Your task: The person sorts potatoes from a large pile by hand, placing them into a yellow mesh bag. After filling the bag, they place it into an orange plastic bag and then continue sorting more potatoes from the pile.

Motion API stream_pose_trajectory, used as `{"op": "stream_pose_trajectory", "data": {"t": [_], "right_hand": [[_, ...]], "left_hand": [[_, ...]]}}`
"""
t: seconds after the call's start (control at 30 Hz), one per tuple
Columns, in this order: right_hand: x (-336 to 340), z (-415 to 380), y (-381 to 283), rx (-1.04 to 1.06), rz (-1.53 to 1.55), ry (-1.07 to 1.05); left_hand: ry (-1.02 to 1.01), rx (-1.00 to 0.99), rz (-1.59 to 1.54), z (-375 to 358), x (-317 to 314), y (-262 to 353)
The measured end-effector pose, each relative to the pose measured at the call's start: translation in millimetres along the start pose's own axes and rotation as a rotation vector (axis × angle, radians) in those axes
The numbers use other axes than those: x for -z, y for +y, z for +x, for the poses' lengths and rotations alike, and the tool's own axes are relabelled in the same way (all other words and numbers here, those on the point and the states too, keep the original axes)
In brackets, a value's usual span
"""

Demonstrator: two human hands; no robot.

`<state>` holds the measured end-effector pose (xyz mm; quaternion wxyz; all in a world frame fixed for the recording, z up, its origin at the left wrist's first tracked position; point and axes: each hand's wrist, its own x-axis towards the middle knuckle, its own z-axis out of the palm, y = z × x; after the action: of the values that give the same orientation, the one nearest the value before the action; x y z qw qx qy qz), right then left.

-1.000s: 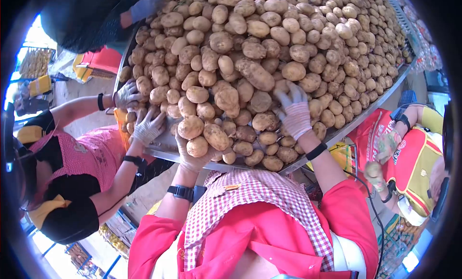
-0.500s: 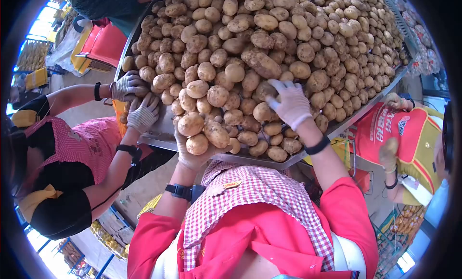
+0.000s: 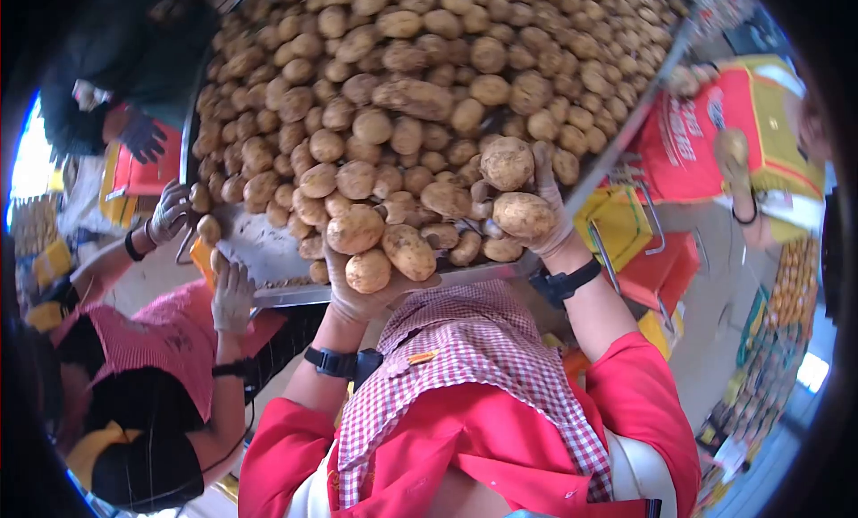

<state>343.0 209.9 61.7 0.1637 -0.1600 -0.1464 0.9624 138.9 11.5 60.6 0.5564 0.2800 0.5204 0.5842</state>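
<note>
A large heap of brown potatoes (image 3: 402, 98) covers a metal table (image 3: 299, 294). At its near edge my left hand (image 3: 357, 290), in a pale glove, is palm up and cradles three potatoes (image 3: 408, 252). On the right my right hand (image 3: 550, 214), gloved too, holds two potatoes (image 3: 524, 215), one above the other, its fingers curled along their right side. Both hands are over the near rim of the table, below the heap.
To the left, a co-worker's gloved hands (image 3: 234, 294) are at the table's corner near small potatoes. Another person's dark-gloved hand (image 3: 141, 137) is at the upper left. On the right are a person in a red apron (image 3: 688, 134), a yellow crate (image 3: 617, 223) and a red crate (image 3: 661, 277).
My right hand has turned and now has two potatoes in it, nearer the table's edge. My left hand keeps its potatoes. The view has shifted, and the left co-worker's hands have moved apart.
</note>
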Motion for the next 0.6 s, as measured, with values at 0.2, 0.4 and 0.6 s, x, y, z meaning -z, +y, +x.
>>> {"op": "stream_pose_trajectory", "data": {"t": [0.2,0.4,0.6], "right_hand": [[5.2,-61.6,11.1,0.129,0.299,0.044],[89.4,-144.5,72.0,0.593,0.082,0.373],[143.5,-328.7,187.2,0.891,0.57,0.893]], "left_hand": [[-0.169,0.117,-0.581,-3.0,-40.0,18.6],[-0.083,-0.619,0.882,-7.5,-91.9,-9.6],[-0.58,-0.229,0.217,-20.8,-169.3,-61.3]]}}
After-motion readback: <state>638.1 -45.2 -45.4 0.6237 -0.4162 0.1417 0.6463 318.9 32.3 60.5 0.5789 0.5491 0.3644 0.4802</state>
